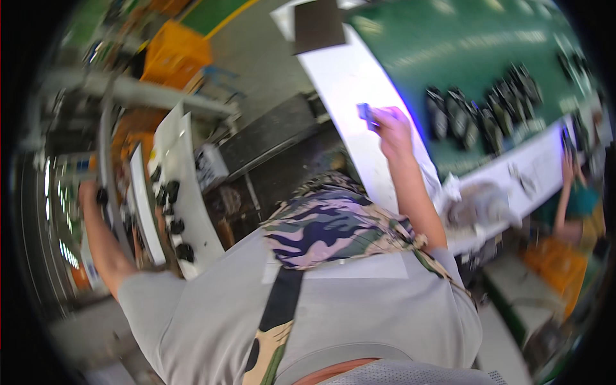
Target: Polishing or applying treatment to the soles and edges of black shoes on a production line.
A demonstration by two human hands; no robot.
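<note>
My right hand (394, 131) is raised over a bright white strip of worktop (333, 74), its fingers closed around a small blue piece (366, 115) whose kind I cannot make out. To the far left, my left arm stretches out toward a grey rail, and my left hand (88, 191) is small and blurred there. A small black rounded part (101, 196) shows right beside that hand; whether the fingers hold it is unclear. Several similar black parts (176, 226) sit along a white board (192, 212) between that arm and my body.
Right of the white strip, a green conveyor belt (410, 58) carries several black elongated items (459, 115). Another person's hand (568, 168) is at the far right table edge. A clear plastic bag (478, 205) lies near my right forearm. Orange crates (174, 54) stand at upper left.
</note>
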